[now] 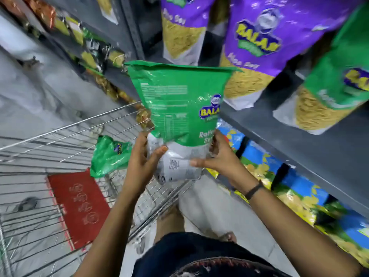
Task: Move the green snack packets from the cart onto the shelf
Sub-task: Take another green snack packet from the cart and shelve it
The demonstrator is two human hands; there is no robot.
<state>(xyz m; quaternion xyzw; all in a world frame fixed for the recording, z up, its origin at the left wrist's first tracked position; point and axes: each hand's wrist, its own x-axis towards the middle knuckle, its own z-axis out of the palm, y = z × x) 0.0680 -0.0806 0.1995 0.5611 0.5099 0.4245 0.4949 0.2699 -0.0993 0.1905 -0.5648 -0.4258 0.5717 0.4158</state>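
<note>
A large green snack packet [177, 102] with a white bottom is held upright in mid-air between the cart and the shelf. My left hand [142, 162] grips its lower left corner and my right hand [219, 154] grips its lower right corner. Another green packet [108, 154] lies crumpled in the wire cart [60, 128] on the left. The grey shelf [289, 136] runs along the right. On it stands a green packet [337, 84] of the same brand at the far right.
Purple snack packets [265, 37] stand on the shelf behind the held packet. Blue and yellow packets [279, 176] fill the lower shelf. A red flap [79, 206] lies in the cart. Further packets line shelves at the upper left.
</note>
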